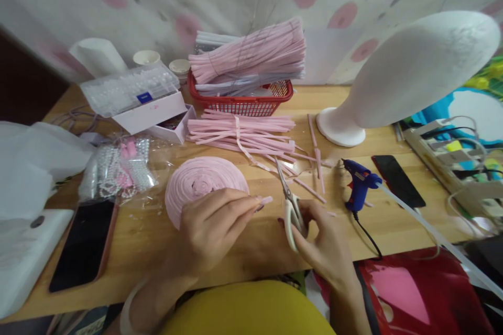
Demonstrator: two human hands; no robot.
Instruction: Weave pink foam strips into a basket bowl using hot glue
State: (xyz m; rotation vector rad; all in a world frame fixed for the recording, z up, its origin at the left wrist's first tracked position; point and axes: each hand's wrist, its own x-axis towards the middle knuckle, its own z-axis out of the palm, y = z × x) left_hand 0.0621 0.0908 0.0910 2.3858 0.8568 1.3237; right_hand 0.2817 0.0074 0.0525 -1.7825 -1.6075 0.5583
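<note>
A round pink coil of wound strip (202, 180) lies on the wooden table (157, 241) in front of me. My left hand (214, 227) rests over its near edge and pinches the short pink strip end (265, 200) between thumb and fingers. My right hand (324, 243) grips the white handles of a pair of scissors (290, 204), whose blades point away from me toward a spread of loose pink strips (243, 133).
A red basket (243, 102) piled with pink strips stands at the back. A white foam head form (412, 68) and a blue glue gun (359, 186) are on the right, with a black phone (397, 180). At left lie another phone (84, 243), bagged beads (118, 167) and a bead box (131, 89).
</note>
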